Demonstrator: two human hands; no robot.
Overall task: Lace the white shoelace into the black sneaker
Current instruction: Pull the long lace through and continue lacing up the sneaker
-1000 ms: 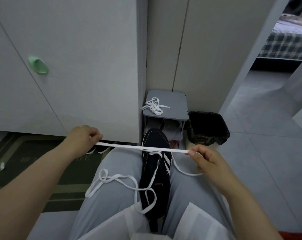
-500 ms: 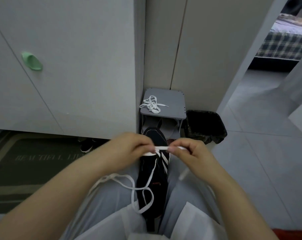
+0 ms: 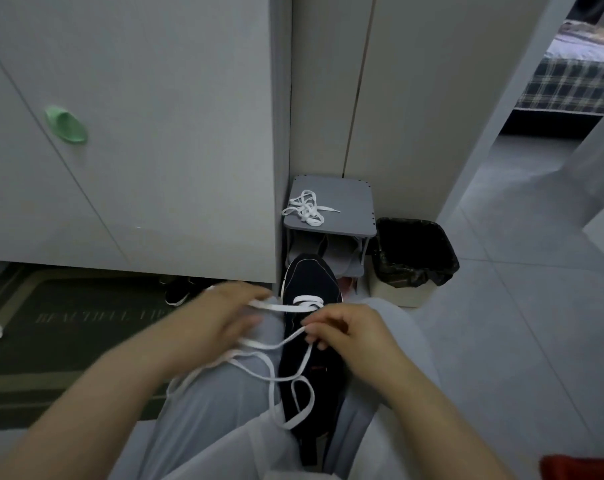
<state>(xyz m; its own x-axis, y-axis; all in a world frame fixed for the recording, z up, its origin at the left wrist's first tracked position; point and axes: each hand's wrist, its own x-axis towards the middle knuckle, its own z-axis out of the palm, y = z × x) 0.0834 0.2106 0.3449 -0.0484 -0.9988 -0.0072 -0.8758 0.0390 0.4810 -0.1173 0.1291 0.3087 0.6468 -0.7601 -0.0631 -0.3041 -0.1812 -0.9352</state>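
Right grip [image 3: 345,332], fingers curled, pinches the white shoelace [image 3: 283,308] over the middle of the black sneaker [image 3: 309,277]. Left grip [image 3: 217,317], motion-blurred, holds a strand drawn taut leftward from the front eyelets. The sneaker lies lengthwise in the lap, between the grey-trousered thighs [image 3: 217,403], toe pointing away from the person. The lace crosses the foremost eyelets, and slack loops trail over the left thigh and the sneaker's heel end. Beyond the toe stands a small grey shoe rack [image 3: 342,202], with a second white lace [image 3: 305,211] bundled near the left edge of its top. A black-lined bin [image 3: 414,251] sits just beside the rack's right side. A dark mat [image 3: 68,323] covers the floor at left.
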